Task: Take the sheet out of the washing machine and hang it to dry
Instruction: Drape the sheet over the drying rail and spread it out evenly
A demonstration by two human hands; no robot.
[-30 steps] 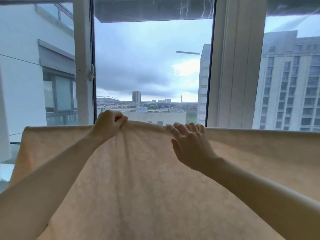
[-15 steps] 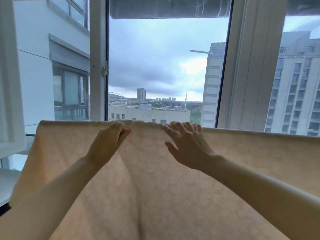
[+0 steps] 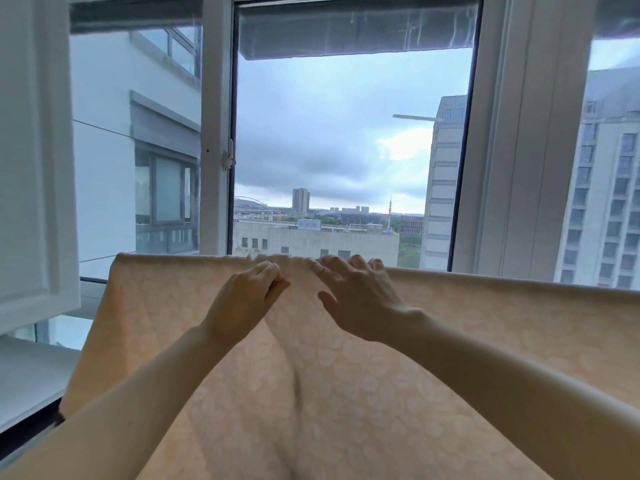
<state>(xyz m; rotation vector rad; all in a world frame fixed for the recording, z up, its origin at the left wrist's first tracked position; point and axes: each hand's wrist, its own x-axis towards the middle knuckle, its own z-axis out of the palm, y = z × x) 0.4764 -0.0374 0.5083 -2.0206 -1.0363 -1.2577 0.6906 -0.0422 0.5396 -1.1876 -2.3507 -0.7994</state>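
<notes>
1. Sheet [image 3: 363, 393]: pale peach with a faint leaf pattern; draped over a horizontal support in front of the window; the support itself is hidden under the fold; the top edge runs level across the view; cloth falls toward the camera with a soft vertical crease in the middle.
2. Left hand [image 3: 242, 299]: just below the top edge, left of centre; fingers curled in with tips meeting the thumb; cannot tell whether any cloth is caught between them.
3. Right hand [image 3: 360, 299]: just beside the left; released and flat, fingers [image 3: 332, 268] spread and lying on the sheet at its top fold.
4. Both forearms bare, reaching up over the cloth.
5. Behind: white window frame [image 3: 214, 133]; open pane; grey sky; low building [image 3: 311, 237] in the distance.
</notes>
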